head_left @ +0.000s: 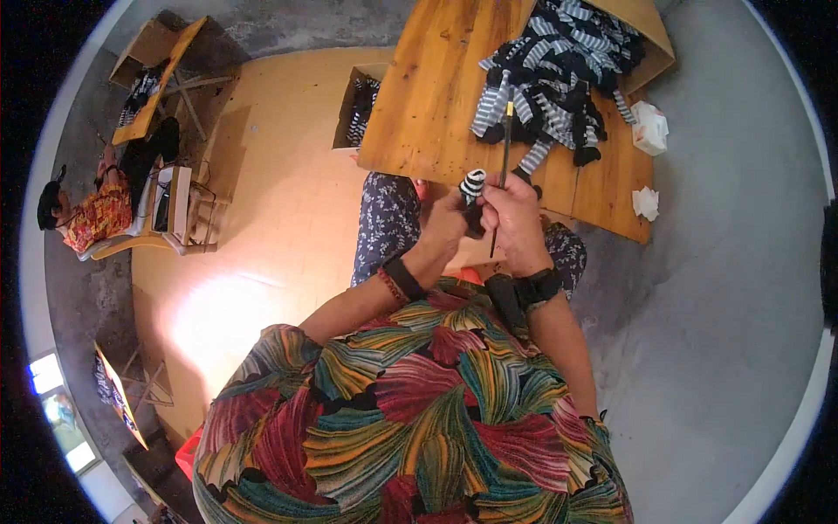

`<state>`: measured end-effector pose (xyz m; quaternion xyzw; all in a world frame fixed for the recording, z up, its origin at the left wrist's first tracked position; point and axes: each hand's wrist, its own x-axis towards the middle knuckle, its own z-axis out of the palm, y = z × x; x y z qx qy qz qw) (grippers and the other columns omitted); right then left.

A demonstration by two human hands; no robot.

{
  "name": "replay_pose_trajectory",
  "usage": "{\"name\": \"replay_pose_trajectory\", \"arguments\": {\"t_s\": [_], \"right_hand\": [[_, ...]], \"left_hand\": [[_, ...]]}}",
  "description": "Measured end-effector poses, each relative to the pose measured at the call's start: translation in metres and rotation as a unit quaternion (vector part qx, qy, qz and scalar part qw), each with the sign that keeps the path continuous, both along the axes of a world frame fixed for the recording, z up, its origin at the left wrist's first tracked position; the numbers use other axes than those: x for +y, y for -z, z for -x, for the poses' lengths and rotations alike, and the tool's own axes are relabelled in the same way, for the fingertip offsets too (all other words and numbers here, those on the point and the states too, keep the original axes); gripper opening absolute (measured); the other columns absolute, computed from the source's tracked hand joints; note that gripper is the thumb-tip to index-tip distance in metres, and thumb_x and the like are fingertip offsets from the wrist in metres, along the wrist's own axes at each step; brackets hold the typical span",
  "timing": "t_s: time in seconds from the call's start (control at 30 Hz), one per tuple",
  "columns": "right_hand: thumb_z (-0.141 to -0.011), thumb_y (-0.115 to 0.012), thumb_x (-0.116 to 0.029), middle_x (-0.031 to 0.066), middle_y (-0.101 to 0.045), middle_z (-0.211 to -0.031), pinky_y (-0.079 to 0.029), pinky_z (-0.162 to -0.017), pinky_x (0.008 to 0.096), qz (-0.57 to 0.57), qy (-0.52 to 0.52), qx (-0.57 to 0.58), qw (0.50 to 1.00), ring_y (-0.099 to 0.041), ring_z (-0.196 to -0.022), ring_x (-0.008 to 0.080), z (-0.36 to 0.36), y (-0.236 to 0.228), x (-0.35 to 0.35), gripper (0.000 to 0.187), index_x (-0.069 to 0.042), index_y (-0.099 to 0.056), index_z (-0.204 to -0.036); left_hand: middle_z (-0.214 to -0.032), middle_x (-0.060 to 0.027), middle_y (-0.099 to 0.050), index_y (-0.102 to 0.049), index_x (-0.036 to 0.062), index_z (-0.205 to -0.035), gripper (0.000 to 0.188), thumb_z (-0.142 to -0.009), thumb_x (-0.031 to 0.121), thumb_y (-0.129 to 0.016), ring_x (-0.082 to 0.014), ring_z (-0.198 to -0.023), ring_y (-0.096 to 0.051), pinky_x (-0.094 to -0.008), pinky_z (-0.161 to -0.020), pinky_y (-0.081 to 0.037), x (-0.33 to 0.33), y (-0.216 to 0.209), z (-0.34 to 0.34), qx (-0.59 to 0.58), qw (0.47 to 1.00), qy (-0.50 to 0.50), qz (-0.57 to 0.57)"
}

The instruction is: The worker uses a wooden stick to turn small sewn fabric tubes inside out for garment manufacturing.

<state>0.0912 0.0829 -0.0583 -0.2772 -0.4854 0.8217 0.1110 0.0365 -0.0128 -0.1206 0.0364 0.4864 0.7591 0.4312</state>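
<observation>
The left hand point(445, 223) is closed round the knit point(472, 185), gripping its dark lower part and leaving the striped end standing up. The right hand point(513, 210) grasps the stick point(507, 140) between thumb and fingers; whether those fingers also pinch the knit cannot be told. The knit is held above the lap, just short of the front edge of the table point(436, 96).

The step in hand is judged to be shaping or turning the knit, with the stick as an aid. To do it well, the left grip should be firm yet loose enough for the fabric to slide without stretching. The stick should be steered in line with the tube and pushed gently, since a slanted thrust could snag or pierce the yarn. Its lower end, free below the hands, should be kept clear of the wrists.

The knit is small, banded black and white, and looks rolled or bunched at the top, with a pale rim; its lower part is black. It appears soft and stretchy. Similar striped pieces lie in a loose pile point(559, 105) on the table, spilling from a box point(650, 31).
</observation>
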Motion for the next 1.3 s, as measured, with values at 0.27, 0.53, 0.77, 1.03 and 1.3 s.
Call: {"name": "replay_pose_trajectory", "arguments": {"t_s": [0.27,0.53,0.77,1.03,1.3], "right_hand": [[-0.080,-0.052,-0.002,0.0013,-0.054,-0.067,-0.027,-0.036,0.0171,-0.019,0.053,0.013,0.998,-0.039,-0.044,0.0030,0.001,-0.005,-0.005,0.011,-0.004,-0.053,-0.091],[-0.078,-0.053,-0.001,0.0013,-0.054,-0.069,-0.025,-0.034,0.0174,0.025,0.075,0.063,0.995,-0.042,-0.048,0.0024,0.009,-0.010,-0.015,0.013,-0.004,-0.051,-0.091],[-0.081,-0.050,-0.009,0.0018,-0.052,-0.066,-0.036,-0.048,0.0210,-0.246,-0.057,-0.038,0.967,-0.047,-0.057,0.0074,-0.013,0.001,-0.006,0.010,-0.001,-0.054,-0.086],[-0.086,-0.047,-0.018,0.0032,-0.050,-0.061,-0.039,-0.049,0.0229,-0.350,-0.082,-0.067,0.931,-0.047,-0.054,0.0084,-0.054,-0.012,-0.004,0.023,0.003,-0.057,-0.085],[-0.086,-0.048,-0.019,0.0044,-0.048,-0.056,-0.037,-0.049,0.0251,-0.362,-0.102,-0.108,0.920,-0.044,-0.051,0.0093,-0.042,-0.008,-0.006,0.024,0.003,-0.057,-0.082]], "left_hand": [[-0.098,-0.0099,-0.057,-0.045,0.0000,-0.114,0.036,-0.078,0.000,-0.049,-0.0155,-0.085,-0.056,-0.0246,-0.070,-0.047,-0.017,-0.066,0.029,0.100,0.990,0.044,-0.087],[-0.089,-0.0107,-0.057,-0.049,0.0033,-0.103,0.020,-0.085,0.012,-0.050,-0.0219,-0.082,-0.056,-0.0320,-0.074,-0.048,0.005,-0.022,0.033,-0.174,0.957,-0.066,-0.223],[-0.075,-0.0077,-0.054,-0.049,0.0083,-0.097,0.020,-0.085,0.024,-0.053,-0.0266,-0.077,-0.056,-0.0418,-0.074,-0.048,0.002,-0.044,0.055,-0.212,0.947,-0.139,-0.196],[-0.071,-0.0072,-0.053,-0.052,0.0079,-0.092,0.015,-0.080,0.015,-0.059,-0.0265,-0.070,-0.056,-0.0431,-0.067,-0.049,-0.004,-0.052,0.085,-0.235,0.923,-0.158,-0.260],[-0.069,-0.0073,-0.052,-0.050,0.0071,-0.097,0.020,-0.079,0.010,-0.059,-0.0254,-0.068,-0.055,-0.0415,-0.065,-0.048,0.000,-0.064,0.077,-0.202,0.926,-0.142,-0.286]]}}
